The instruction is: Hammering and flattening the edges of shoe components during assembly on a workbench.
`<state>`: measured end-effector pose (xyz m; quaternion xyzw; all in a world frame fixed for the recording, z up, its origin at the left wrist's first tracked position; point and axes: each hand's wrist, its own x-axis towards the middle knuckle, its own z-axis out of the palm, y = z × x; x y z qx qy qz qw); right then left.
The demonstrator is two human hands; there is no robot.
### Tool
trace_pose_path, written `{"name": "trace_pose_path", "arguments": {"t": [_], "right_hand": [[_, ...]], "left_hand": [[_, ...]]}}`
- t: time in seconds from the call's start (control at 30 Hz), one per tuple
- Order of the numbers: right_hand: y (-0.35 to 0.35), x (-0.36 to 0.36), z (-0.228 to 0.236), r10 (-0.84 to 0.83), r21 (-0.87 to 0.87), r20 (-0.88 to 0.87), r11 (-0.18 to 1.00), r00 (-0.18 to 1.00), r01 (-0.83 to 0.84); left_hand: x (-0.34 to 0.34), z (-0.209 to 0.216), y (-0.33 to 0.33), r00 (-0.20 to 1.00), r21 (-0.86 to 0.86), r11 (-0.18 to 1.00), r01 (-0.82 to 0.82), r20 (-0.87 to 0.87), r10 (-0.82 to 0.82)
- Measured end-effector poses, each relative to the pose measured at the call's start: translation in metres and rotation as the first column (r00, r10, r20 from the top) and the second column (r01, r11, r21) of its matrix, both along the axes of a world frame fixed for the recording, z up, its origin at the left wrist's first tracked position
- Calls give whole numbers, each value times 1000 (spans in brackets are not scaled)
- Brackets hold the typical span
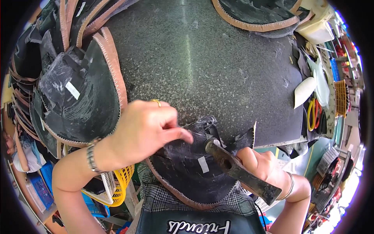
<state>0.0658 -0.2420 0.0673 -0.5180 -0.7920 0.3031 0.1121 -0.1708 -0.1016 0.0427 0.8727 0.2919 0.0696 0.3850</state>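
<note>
My right hand (265,165) is wrapped round the mostly hidden handle of a worn metal hammer (243,171). The hammer head's round face is at the piece's upper part and its broad flat end points toward me. Under it lies a black curved leather piece (187,175), with a brown zigzag-cut edge and a white label strip, across my lap and the table's near edge. My left hand (146,126) is just above the piece's left part, fingers curled in and thumb pointing right. The fingertips are partly hidden and smeared, so anything between them does not show.
A dark speckled table (210,74) spreads ahead. Similar black pieces (85,105) are heaped at the left, another (259,15) lies at the far right. Yellow-handled scissors (311,114) and paper scraps (305,91) sit by the right edge. A yellow basket (124,185) is below left.
</note>
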Motion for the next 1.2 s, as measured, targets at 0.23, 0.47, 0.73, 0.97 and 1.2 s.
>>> {"name": "trace_pose_path", "arguments": {"t": [0.23,0.47,0.73,0.97,1.2], "right_hand": [[-5,-1,-9,-24,30,-28,999,999,25],[-1,3,-9,-44,12,-65,999,997,45],[21,9,6,-70,-211,-142,977,987,38],[39,11,22,-173,-164,-64,973,983,161],[58,6,24,97,-2,91,995,991,-97]], "left_hand": [[43,0,15,988,38,987,156,-5,-155],[40,-9,20,975,168,968,185,91,-203],[24,-19,2,967,527,847,71,171,-188],[18,-17,-13,990,670,742,17,93,-107],[20,-15,-13,995,648,761,3,77,-70]]}}
